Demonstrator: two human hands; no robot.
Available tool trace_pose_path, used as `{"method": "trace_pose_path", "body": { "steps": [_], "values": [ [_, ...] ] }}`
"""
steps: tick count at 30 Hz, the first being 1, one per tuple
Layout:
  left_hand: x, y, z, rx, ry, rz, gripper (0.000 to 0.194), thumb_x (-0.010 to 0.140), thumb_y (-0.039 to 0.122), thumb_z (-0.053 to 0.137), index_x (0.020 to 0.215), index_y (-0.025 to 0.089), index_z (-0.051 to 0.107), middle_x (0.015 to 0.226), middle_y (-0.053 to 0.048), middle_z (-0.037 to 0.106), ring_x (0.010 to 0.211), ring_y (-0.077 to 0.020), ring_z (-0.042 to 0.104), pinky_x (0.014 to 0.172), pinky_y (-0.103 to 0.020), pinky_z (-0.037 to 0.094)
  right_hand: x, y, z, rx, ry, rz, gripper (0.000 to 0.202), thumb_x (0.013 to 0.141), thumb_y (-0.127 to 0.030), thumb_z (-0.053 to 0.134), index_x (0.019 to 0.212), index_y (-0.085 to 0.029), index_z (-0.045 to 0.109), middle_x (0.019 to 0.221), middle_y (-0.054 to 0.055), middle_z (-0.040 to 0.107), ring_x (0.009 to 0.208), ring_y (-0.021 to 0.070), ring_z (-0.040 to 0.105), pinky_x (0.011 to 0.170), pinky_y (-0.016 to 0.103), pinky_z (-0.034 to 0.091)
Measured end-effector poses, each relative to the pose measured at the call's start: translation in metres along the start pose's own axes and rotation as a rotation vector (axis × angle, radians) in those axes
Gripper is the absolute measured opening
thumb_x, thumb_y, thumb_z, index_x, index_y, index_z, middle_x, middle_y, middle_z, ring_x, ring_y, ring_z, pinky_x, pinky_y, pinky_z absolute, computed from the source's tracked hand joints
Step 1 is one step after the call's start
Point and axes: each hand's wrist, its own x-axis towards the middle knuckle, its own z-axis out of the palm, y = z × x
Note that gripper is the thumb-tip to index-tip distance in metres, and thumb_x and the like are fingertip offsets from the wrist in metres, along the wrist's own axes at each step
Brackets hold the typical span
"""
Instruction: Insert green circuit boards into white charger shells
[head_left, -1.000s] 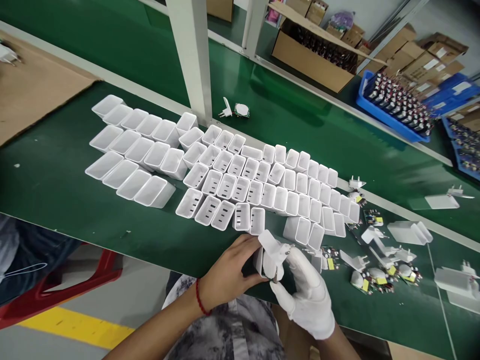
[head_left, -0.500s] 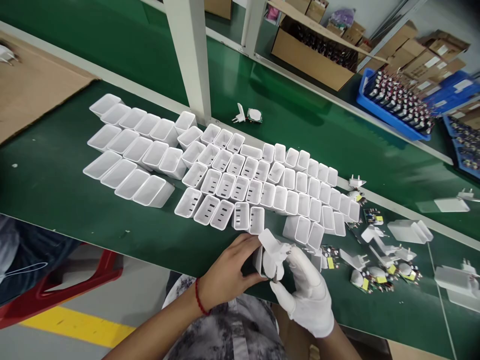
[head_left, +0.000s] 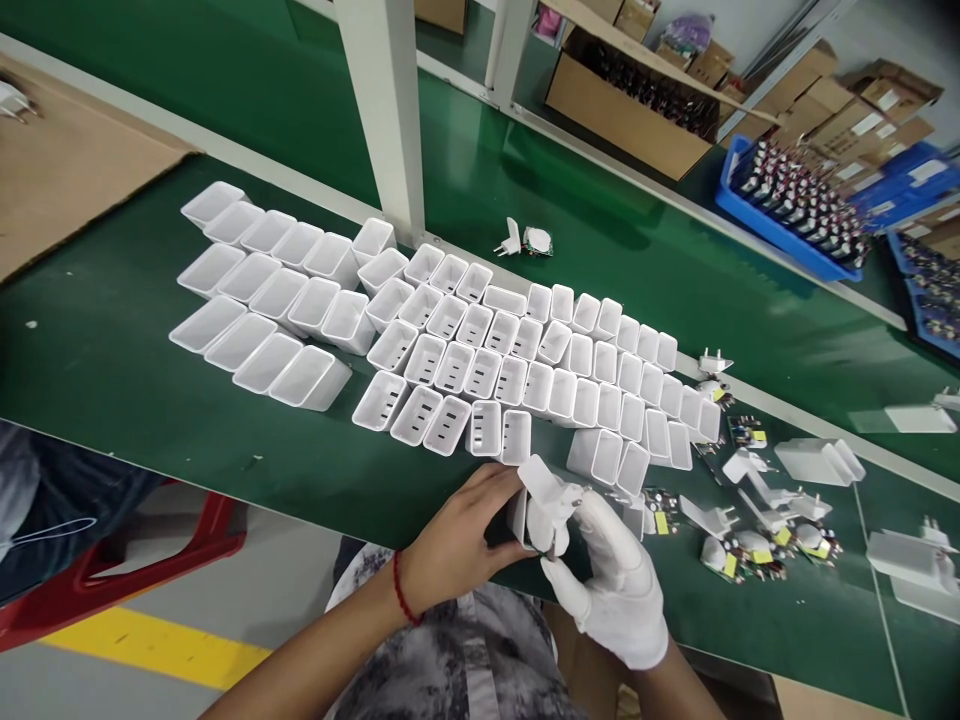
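Note:
Near the bench's front edge, my bare left hand (head_left: 457, 545) wraps round a white plastic case (head_left: 518, 515). My right hand (head_left: 622, 590), in a white glove, pinches a white plug piece (head_left: 551, 505) at the open top of that case. The plug's flap tilts up to the left, with metal pins on its right side. Rows of open white cases (head_left: 480, 370) stand just beyond my hands, some with dark slots inside. To the right lie loose circuit boards (head_left: 757, 560) with yellow labels and white plug pieces (head_left: 709, 518).
A white post (head_left: 386, 120) rises behind the cases. Past the ledge, a plug and board (head_left: 537, 241) lie on a green belt. Blue trays (head_left: 795, 215) and cardboard boxes (head_left: 630, 110) fill the back right. A red stool (head_left: 202, 540) stands at lower left.
The plug and board on the green belt have shifted right, as has the white part at the far right. My hands keep nearly the same pose on the case and plug piece.

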Motion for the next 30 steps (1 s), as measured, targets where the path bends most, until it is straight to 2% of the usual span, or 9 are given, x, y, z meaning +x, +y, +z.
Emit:
{"method": "trace_pose_path", "body": {
  "steps": [6,12,19,22,26,30],
  "values": [
    [0.0005,0.0007,0.0017,0.008,0.015,0.022,0.071,0.087,0.026,0.070,0.147,0.031,0.033,0.131,-0.005,0.056,0.123,-0.0206,0.049,0.101,-0.032,0.047,0.0016,0.0012,-0.0003,0.027,0.023,0.008,0.075,0.085,-0.008,0.059,0.152,-0.030,0.033,0.134,0.010,0.056,0.123,0.0225,0.057,0.106,0.039,0.049],
    [-0.0001,-0.0003,0.0027,0.006,0.007,0.010,0.068,0.088,0.028,0.070,0.146,0.029,0.035,0.130,-0.006,0.056,0.122,-0.0222,0.049,0.101,-0.035,0.047,-0.0046,0.0067,0.0005,0.090,0.018,0.075,0.075,0.084,-0.007,0.061,0.151,-0.032,0.036,0.138,0.009,0.054,0.125,0.0221,0.056,0.108,0.039,0.046],
    [-0.0009,-0.0019,0.0024,0.003,-0.003,0.001,0.068,0.088,0.030,0.069,0.147,0.028,0.035,0.131,-0.008,0.056,0.123,-0.0242,0.049,0.100,-0.037,0.048,-0.0033,0.0044,0.0009,0.151,0.021,0.066,0.075,0.086,-0.007,0.060,0.151,-0.033,0.035,0.140,0.007,0.052,0.127,0.0212,0.054,0.108,0.041,0.045],
    [-0.0006,-0.0016,0.0023,-0.003,0.000,0.010,0.067,0.088,0.028,0.069,0.147,0.026,0.037,0.129,-0.009,0.057,0.122,-0.0250,0.050,0.099,-0.037,0.049,-0.0017,0.0033,0.0006,0.118,0.017,0.047,0.075,0.085,-0.007,0.060,0.152,-0.032,0.034,0.139,0.007,0.053,0.126,0.0204,0.054,0.108,0.037,0.045],
    [-0.0001,-0.0009,0.0019,0.003,0.008,0.013,0.068,0.087,0.027,0.070,0.147,0.028,0.036,0.131,-0.007,0.056,0.123,-0.0230,0.049,0.101,-0.035,0.047,-0.0002,0.0040,0.0007,0.074,-0.003,0.032,0.075,0.084,-0.007,0.060,0.151,-0.030,0.035,0.134,0.006,0.056,0.124,0.0186,0.056,0.109,0.035,0.046],
    [-0.0002,-0.0009,0.0014,0.009,0.014,0.019,0.069,0.087,0.027,0.070,0.147,0.031,0.035,0.130,-0.005,0.057,0.124,-0.0216,0.049,0.101,-0.033,0.048,0.0002,0.0054,0.0005,0.072,-0.016,0.025,0.075,0.085,-0.007,0.059,0.152,-0.030,0.034,0.136,0.007,0.055,0.125,0.0207,0.055,0.110,0.038,0.045]
  ]
}}
